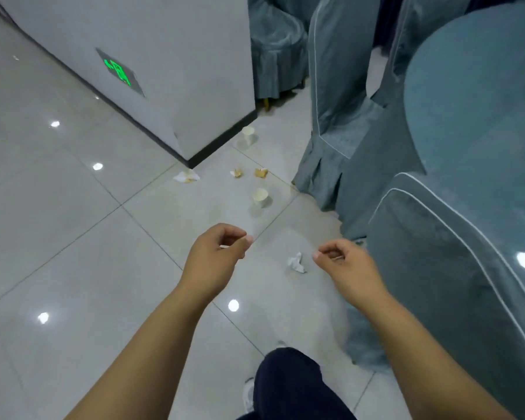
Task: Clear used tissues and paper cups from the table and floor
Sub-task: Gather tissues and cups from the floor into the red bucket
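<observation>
Glossy grey tiled floor (73, 237). Teal fabric-covered chairs (437, 268) fill three o'clock, and a grey pillar (179, 71) with a green exit sign (119, 71) stands at eleven o'clock. Left hand (219, 250) and right hand (343, 262) are held out over the floor, fingers loosely curled toward the thumbs, gripping nothing. Floor litter:
- near paper cup (260, 197) at twelve o'clock of the hands
- far paper cup (248, 135) beyond it by the pillar's base
- crumpled tissue (296, 262) between the hands, just at nine o'clock of the right
- flat tissue (187, 176) at the pillar's corner
- two yellowish scraps (261, 173) between the cups
</observation>
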Action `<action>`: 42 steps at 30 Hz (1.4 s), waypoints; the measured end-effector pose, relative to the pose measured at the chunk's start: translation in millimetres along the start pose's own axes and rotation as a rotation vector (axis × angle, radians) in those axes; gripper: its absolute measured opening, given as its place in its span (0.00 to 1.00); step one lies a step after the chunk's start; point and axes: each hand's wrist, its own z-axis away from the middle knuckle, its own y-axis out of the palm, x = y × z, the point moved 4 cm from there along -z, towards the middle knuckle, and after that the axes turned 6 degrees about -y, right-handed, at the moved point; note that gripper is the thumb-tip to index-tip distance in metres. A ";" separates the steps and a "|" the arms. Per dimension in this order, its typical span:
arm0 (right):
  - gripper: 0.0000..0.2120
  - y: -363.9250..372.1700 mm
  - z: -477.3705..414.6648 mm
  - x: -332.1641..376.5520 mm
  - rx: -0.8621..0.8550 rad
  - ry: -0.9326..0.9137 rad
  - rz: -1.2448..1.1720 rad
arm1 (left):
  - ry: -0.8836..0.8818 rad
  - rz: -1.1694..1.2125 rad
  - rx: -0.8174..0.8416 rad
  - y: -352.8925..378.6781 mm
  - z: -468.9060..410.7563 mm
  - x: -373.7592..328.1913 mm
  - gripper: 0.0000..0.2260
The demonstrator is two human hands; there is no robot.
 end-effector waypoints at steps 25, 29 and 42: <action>0.12 102.7 -278.6 -93.4 -0.422 0.718 0.021 | 0.076 -0.692 0.745 55.7 -474.5 -22.2 0.02; 0.12 154.1 -301.8 -110.4 -0.546 0.818 -0.028 | 0.200 -0.915 0.878 64.5 -558.3 -16.6 0.03; 0.11 310.7 -357.0 -302.4 -0.825 1.035 -0.190 | 0.402 -0.947 1.065 218.0 -676.2 153.1 0.03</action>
